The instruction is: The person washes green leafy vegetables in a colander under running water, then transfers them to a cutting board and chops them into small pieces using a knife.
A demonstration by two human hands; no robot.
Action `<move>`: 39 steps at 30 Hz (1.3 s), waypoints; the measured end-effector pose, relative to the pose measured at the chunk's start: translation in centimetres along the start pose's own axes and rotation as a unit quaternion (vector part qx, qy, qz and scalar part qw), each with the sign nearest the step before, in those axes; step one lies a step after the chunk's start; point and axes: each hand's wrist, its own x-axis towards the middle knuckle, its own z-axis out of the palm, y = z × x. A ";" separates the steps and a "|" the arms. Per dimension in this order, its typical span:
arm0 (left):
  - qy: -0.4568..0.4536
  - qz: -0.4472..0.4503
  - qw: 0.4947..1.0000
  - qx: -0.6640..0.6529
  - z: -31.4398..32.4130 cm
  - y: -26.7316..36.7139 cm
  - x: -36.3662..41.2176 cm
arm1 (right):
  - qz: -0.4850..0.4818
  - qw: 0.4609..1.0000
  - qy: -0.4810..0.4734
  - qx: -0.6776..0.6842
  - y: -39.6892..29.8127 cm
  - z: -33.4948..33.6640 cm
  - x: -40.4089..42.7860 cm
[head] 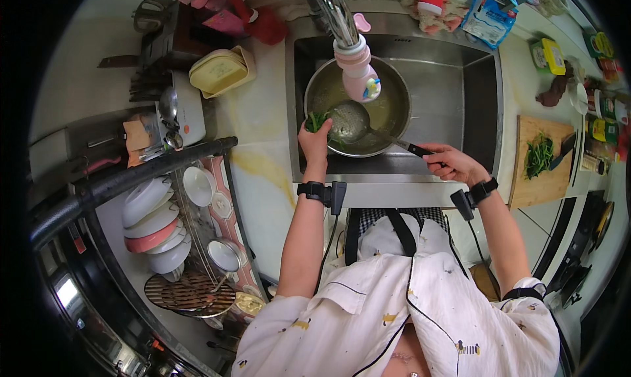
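Observation:
My left hand (315, 136) is closed around a small bunch of chopped green vegetables (315, 122) at the left rim of a round metal pot (405, 112). The pot stands in the left part of the sink and contains cloudy, yellowish liquid. In my right hand (452, 162) is the dark handle of a perforated metal skimmer (349, 121). Its round head rests low in the pot, just right of my left hand, with a few green bits beside it. A pink faucet nozzle (356, 71) hangs over the pot.
Right of the sink (436, 91), a wooden cutting board (537, 192) bears more cut greens (538, 155) and a knife (563, 151). Yellow plastic containers (219, 76) stand on the left counter. A dish rack with stacked bowls (148, 199) is at the lower left, beside a thick black rail (148, 158).

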 end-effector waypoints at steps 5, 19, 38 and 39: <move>0.073 0.093 0.977 0.176 1.8 -1.6 -0.1 | -0.055 0.998 0.003 0.030 0.7 2.8 -2.7; 0.036 0.067 0.973 0.218 3.3 -0.8 0.2 | -0.093 0.992 0.064 0.062 2.2 4.6 -6.2; -0.031 0.216 0.946 0.238 4.1 1.7 0.5 | -0.088 0.993 0.079 0.024 3.2 4.8 -8.2; -0.042 0.209 0.956 0.201 3.9 1.6 0.4 | -0.086 0.993 0.079 0.023 3.0 4.6 -8.1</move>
